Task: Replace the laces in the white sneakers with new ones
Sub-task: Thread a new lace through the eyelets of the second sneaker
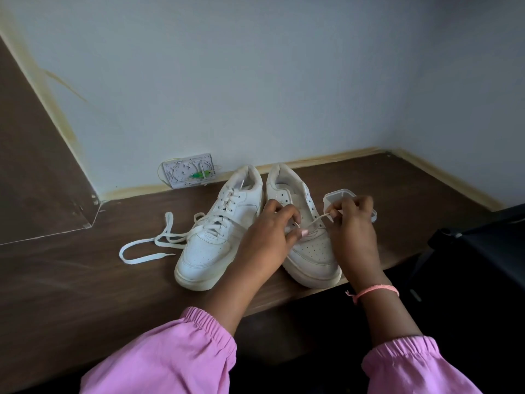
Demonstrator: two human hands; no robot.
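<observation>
Dark wood-grain tabletop (85,280), matt and smooth. White leather-look sneakers (210,243), faintly perforated at the toes. Flat woven cloth lace (147,245) at nine o'clock. Clear glossy plastic container (336,196) at two o'clock.

no readable text, label or brand anywhere.

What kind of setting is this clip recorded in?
Probably a room in a home: a dark wooden desk built into a corner of pale painted walls, with a wall socket plate just above it.
</observation>
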